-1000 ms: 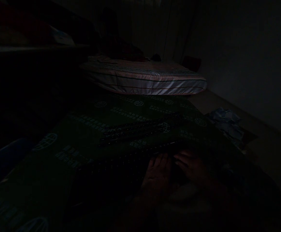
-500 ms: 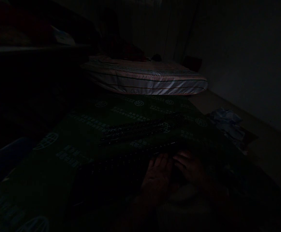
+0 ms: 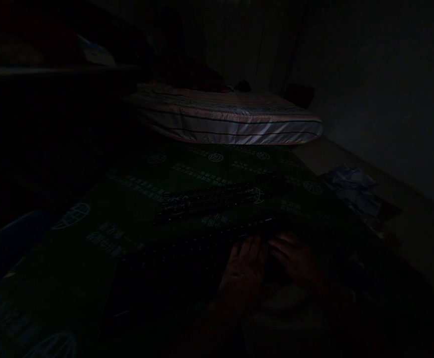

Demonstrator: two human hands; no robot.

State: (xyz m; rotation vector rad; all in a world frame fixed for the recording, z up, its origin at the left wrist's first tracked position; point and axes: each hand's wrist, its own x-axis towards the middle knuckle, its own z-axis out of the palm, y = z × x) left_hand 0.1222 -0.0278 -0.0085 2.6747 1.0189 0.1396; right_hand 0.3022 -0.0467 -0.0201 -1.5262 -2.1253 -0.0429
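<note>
The room is very dark. A wide dark piece [image 3: 164, 278] marked with rows of small pale dots lies on a green printed board [image 3: 71, 258]; its material is unclear. My left hand [image 3: 243, 268] rests flat on its right part, fingers stretched forward. Close beside it, my right hand [image 3: 293, 256] reaches in from the right with bent fingers at the piece's right end. Shadow hides what those fingers hold, if anything. Beyond both hands lie several dark narrow strips [image 3: 209, 199] with similar pale dots.
A striped mattress [image 3: 235, 127] stands at the board's far end. Crumpled pale-blue cloth or plastic [image 3: 351, 184] lies on the floor at the right, near a wall [image 3: 384, 89]. A shelf edge [image 3: 53, 71] runs along the upper left. Something blue [image 3: 11, 238] shows at the left edge.
Both hands keep nearly the same place on the dark piece. The view has shifted very slightly; nothing else visibly moves.
</note>
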